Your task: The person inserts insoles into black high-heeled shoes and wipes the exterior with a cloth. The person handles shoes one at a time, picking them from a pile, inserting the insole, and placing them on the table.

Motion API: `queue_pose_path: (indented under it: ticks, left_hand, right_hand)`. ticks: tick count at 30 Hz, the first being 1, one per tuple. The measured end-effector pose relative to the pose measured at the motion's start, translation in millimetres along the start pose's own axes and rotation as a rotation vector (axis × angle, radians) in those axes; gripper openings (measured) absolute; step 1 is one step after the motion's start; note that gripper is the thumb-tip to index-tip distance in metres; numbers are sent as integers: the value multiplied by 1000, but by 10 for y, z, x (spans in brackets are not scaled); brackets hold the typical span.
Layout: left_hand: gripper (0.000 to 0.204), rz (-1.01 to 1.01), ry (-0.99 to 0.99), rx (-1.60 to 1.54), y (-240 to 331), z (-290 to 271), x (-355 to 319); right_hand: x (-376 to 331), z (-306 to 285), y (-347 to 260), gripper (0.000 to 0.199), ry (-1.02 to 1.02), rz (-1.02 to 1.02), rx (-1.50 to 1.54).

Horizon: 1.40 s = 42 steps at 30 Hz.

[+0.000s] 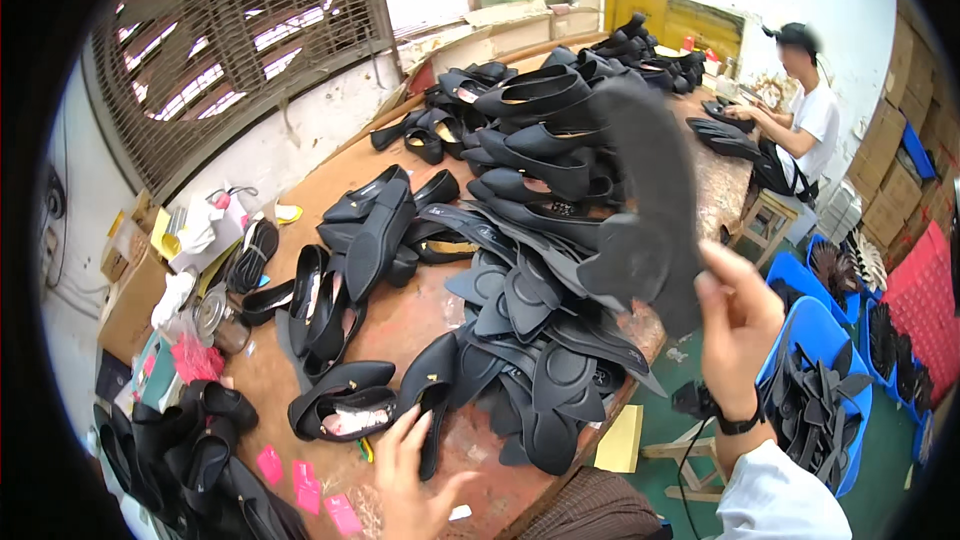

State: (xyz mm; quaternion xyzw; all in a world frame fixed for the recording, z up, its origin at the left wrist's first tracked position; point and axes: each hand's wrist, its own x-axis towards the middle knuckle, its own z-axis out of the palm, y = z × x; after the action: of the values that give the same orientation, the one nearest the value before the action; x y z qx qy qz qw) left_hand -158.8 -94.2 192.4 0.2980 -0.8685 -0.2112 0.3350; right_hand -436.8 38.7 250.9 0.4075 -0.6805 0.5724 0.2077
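Observation:
My right hand (738,325) is raised at the right, thumb and fingers pinching the lower end of a black insole (655,190). The insole stands upright, curved and slightly blurred, with a rounded lobe on one side. Low in the middle, my left hand (415,485) is open with spread fingers. Its fingertips are at a black flat shoe (430,390) with a small gold mark; whether they touch it I cannot tell. Beside that shoe rests another black flat (345,415) with a pale patterned lining. A heap of black insoles (545,380) lies between my hands.
Black shoes (540,90) are stacked along the table (265,355). Pink tags (305,485) and a glass jar (220,320) are at the left. Blue bins (830,325) and a wooden stool (690,465) stand at the right. A co-worker (810,120) handles shoes farther back.

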Motion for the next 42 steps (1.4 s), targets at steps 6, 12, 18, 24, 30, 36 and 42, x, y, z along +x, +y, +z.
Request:
queue_pose_path:
  ticks: [6,12,18,24,30,36,42]
  left_hand:
    - [72,-40,27,-510,458,307,34]
    - [53,-191,158,-449,283,100,-398]
    - [22,-360,191,-287,304,-195,-634]
    - [26,-565,225,-539,-12,-312,-885]
    - [27,-650,400,-1068,-260,-405,-1097]
    - [22,-708,454,-1166,-304,-413,-1149]
    - [18,-849,398,-1233,-364,-330,-1141]
  right_hand:
    - [-405,303,-667,29,-593,-217,489]
    - [-656,529,-864,31,-737,-242,656]
    - [-612,637,-948,23,-934,-34,591]
    - [-622,787,-805,24,-869,345,771]
    - [-337,909,-355,39,-583,422,737]
    - [-202,1174,719,24,-361,-33,-103]
    - [-951,1121,-107,25,-622,-324,146]
